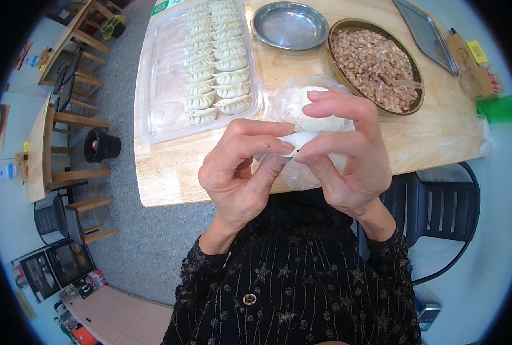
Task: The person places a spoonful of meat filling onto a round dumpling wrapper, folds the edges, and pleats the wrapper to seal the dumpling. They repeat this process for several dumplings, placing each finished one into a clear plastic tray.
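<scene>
Between my two hands is a folded dumpling (300, 139), its white wrapper pinched along the lower edge. My left hand (245, 168) grips its left end with thumb and forefinger. At the other end, the thumb and forefinger of my right hand (351, 151) press the dough, while the other fingers of that hand are raised. Just beyond lies a stack of round floured wrappers (297, 101) on a clear plastic bag (277, 92), partly hidden by my right hand. Pleated dumplings (232, 88) fill two rows along the right of a clear plastic tray (163, 125).
A bowl of minced filling (368, 60) with a clear-handled utensil (404, 83) stands at the right. Beside it is a round steel dish (289, 26). Farther right are a grey rectangular tray (428, 34), a cardboard box (467, 64) and a green container (499, 108). A black chair (437, 211) touches the table's near side.
</scene>
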{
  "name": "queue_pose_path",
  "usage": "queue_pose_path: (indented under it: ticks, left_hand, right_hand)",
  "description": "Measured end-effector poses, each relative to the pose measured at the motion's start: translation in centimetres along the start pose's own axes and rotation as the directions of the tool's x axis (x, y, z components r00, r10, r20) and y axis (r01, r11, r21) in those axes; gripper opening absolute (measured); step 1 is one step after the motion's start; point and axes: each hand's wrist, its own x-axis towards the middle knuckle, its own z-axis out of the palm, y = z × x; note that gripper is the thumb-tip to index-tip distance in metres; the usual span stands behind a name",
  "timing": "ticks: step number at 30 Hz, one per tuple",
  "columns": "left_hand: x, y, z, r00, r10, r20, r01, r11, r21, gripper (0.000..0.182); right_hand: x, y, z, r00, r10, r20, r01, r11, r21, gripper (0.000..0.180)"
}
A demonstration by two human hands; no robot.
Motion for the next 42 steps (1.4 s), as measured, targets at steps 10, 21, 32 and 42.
queue_pose_path:
  ticks: [10, 21, 32, 42]
  left_hand:
    - [1.1, 1.3, 0.1, 0.996, -0.086, 0.036, 0.086, 0.996, -0.013, 0.027]
    - [0.9, -0.4, -0.4, 0.995, -0.094, 0.024, 0.096, 0.993, -0.064, 0.025]
    - [1.0, 0.0, -0.2, 0.982, -0.131, 0.138, 0.142, 0.987, -0.075, 0.022]
    - [1.6, 0.2, -0.4, 0.968, -0.103, 0.228, 0.120, 0.991, -0.063, 0.026]
  right_hand:
    - [-0.2, 0.4, 0.3, 1.000, -0.006, 0.025, 0.009, 0.994, -0.106, 0.021]
    - [-1.0, 1.4, -0.1, 0.992, 0.089, -0.093, -0.090, 0.996, -0.001, 0.020]
    - [-1.0, 1.3, -0.4, 1.000, 0.015, -0.016, -0.015, 1.000, 0.005, 0.022]
    - [-1.3, 0.8, -0.7, 0.992, 0.109, 0.071, -0.111, 0.994, 0.019, 0.021]
